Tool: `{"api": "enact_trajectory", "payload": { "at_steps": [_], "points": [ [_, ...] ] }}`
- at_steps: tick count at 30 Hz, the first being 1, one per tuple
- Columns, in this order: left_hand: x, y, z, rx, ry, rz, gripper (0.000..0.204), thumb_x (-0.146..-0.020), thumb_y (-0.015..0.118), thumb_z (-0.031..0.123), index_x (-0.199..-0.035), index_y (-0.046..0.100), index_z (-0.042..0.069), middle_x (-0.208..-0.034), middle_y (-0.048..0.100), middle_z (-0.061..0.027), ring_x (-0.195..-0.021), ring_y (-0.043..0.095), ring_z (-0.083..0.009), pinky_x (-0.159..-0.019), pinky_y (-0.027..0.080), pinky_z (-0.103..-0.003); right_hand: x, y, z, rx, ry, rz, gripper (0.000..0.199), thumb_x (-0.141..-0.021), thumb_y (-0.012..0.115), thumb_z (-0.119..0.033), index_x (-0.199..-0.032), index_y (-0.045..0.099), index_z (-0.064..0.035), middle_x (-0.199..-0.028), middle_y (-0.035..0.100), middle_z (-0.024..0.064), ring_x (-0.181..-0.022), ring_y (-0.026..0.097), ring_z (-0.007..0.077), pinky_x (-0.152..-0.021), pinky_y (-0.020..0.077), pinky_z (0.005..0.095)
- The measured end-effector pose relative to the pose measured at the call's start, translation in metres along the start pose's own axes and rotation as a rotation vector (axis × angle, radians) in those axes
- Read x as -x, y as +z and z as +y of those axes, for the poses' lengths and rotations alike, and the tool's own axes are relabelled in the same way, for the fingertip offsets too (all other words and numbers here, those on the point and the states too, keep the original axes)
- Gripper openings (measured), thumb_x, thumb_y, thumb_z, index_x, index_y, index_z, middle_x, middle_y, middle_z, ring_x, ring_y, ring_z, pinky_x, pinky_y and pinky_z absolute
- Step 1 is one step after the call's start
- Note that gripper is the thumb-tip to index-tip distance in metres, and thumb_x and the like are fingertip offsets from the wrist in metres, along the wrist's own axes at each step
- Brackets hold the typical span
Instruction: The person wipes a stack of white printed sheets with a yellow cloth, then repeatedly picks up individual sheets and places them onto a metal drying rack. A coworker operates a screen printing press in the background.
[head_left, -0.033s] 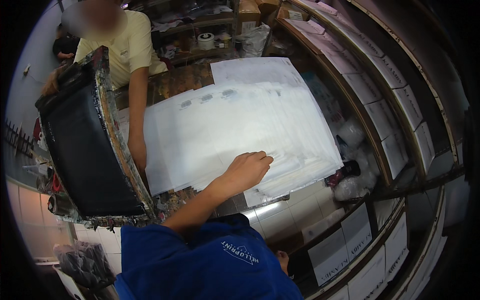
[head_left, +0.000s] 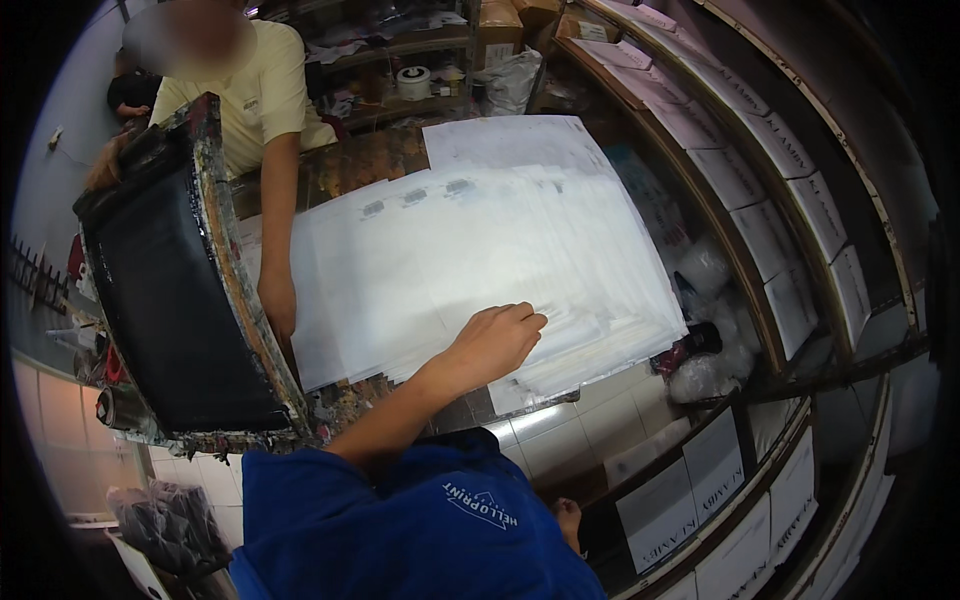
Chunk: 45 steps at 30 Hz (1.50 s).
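Observation:
My left hand rests over the near right part of a layered spread of white sheets. Its fingers are curled and pressed together, and their tips are hidden, so what they hold, if anything, does not show. Low beside my blue shirt, a small patch of skin looks like my right hand, away from the sheets; its fingers are too small to read. At the left, a co-worker's hand grips a tilted screen-printing frame with a dark mesh. That person's other hand reaches down at the sheets' left edge.
The sheets lie on a stained dark table. Racks with white boxes line the right side. Clear plastic bags lie beyond the table's right edge. Behind the co-worker stand shelves with a white round container and cardboard boxes.
A bit more of the skin patch beside my shirt shows. The rest shifts only very slightly in the picture, and my left hand stays in place.

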<state>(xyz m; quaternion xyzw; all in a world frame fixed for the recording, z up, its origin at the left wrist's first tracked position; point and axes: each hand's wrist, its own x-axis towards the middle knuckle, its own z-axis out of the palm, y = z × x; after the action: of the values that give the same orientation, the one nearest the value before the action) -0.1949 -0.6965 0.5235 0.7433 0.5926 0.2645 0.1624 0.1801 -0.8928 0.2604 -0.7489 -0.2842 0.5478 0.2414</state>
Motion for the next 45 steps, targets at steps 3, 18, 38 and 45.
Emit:
{"api": "enact_trajectory", "payload": {
  "at_steps": [3,18,38,45],
  "points": [
    [-0.012,-0.004,-0.001,0.027,0.024,0.034,0.019,-0.089,0.058,0.013,-0.105,0.063,0.003,-0.096,0.061,-0.0126,-0.087,0.061,-0.0329,-0.077,0.05,-0.042,-0.066,-0.017,0.037,-0.059,-0.106,-0.041,0.009,-0.092,0.055,-0.006,-0.1,0.057,-0.0027,-0.081,0.061,0.0067,-0.069,0.061,0.0166,-0.061,0.0507,0.0294],
    [0.0,0.013,-0.002,0.023,-0.019,-0.189,0.023,-0.09,0.058,0.018,-0.106,0.06,0.002,-0.093,0.061,-0.0155,-0.09,0.061,-0.0344,-0.078,0.05,-0.044,-0.041,-0.024,0.049,0.282,-0.067,-0.103,0.032,-0.091,0.062,-0.025,-0.1,0.061,0.0059,-0.093,0.066,0.014,-0.084,0.064,0.0183,-0.074,0.0508,0.0317],
    [-0.026,-0.026,-0.024,0.025,-0.212,0.25,0.025,-0.085,0.065,0.023,-0.099,0.066,0.002,-0.093,0.062,-0.0133,-0.086,0.062,-0.0312,-0.075,0.051,-0.039,-0.057,-0.032,0.066,0.173,-0.036,-0.018,0.023,-0.088,0.061,-0.014,-0.099,0.064,0.0058,-0.085,0.068,0.0141,-0.08,0.065,0.0178,-0.071,0.0521,0.0303],
    [-0.115,-0.006,-0.082,-0.16,-0.108,0.381,0.024,-0.084,0.066,0.023,-0.091,0.068,0.0,-0.086,0.062,-0.0155,-0.084,0.061,-0.031,-0.074,0.049,-0.041,-0.087,-0.035,0.121,0.306,-0.037,-0.053,0.025,-0.094,0.055,-0.013,-0.115,0.057,0.0004,-0.091,0.063,0.0098,-0.072,0.063,0.0205,-0.063,0.0532,0.034]
  ]
}}
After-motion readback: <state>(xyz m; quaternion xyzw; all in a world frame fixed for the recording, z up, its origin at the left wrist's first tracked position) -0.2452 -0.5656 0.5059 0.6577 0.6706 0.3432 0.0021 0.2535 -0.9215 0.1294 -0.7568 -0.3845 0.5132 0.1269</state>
